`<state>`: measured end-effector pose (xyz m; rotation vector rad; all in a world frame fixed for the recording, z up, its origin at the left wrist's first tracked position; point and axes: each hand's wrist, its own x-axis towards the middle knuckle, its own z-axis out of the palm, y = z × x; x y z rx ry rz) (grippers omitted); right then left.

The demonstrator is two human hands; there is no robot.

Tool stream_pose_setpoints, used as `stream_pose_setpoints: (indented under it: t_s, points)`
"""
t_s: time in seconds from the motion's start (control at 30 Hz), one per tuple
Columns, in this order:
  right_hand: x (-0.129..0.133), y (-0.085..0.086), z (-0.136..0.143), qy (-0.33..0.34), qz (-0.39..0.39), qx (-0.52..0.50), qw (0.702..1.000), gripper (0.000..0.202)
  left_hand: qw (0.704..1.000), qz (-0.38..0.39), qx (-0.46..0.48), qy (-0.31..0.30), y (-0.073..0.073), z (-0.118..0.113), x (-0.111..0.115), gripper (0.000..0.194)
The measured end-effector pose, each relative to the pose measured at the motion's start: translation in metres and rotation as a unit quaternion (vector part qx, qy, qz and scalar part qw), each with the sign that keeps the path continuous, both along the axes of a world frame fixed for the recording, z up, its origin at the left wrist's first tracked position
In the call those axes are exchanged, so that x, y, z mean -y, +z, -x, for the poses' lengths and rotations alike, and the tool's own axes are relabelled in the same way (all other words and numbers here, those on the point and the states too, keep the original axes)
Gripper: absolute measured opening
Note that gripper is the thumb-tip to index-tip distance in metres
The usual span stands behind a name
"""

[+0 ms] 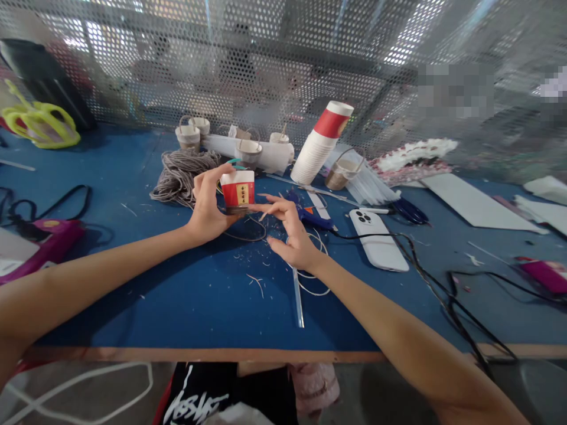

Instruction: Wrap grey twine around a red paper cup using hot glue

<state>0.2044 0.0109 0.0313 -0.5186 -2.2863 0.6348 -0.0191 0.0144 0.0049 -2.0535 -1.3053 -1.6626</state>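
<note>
Forearms (376, 319) and cup (238, 190) above littered blue tabletop (177, 310), perforated screen (274, 65) behind

Black clothing (225, 383) with white lettering (195, 408) leaves forearms (119, 264) bare.

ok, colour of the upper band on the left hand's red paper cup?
White, on the red paper cup; head view shows it best.

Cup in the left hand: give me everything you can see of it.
The cup looks like paper: white upper edge, red body, and a gold panel with dark characters too small to read. A grey-brown band runs along the base. It appears roughly upright, held above the blue table between the left hand's thumb and fingers; a right hand fingertip appears to touch near the base. Its inside is hidden.
</note>
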Motion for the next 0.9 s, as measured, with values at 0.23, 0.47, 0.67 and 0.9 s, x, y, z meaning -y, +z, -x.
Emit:
stream_pose_setpoints:
  t_s: [0.23, 0.47, 0.67, 0.9]
  points:
    - [-0.001, -0.003, -0.002, -0.029, -0.170, 0.039, 0.984, 0.057, 0.999, 0.031, 0.006, -0.017, -0.001, 0.001, 0.000, 0.084]
    - [0.001, 0.001, -0.005, -0.066, -0.252, 0.058, 0.964, 0.056, 0.998, 0.066, -0.014, -0.010, 0.002, -0.001, 0.004, 0.090]
    - [-0.001, 0.006, -0.006, -0.033, -0.200, 0.133, 0.970, 0.052, 0.996, 0.089, -0.009, -0.018, 0.003, -0.001, 0.005, 0.086]
    - [0.002, 0.005, -0.004, -0.030, -0.175, 0.098, 0.979, 0.046, 0.994, 0.108, -0.012, -0.024, 0.005, -0.001, 0.006, 0.083]
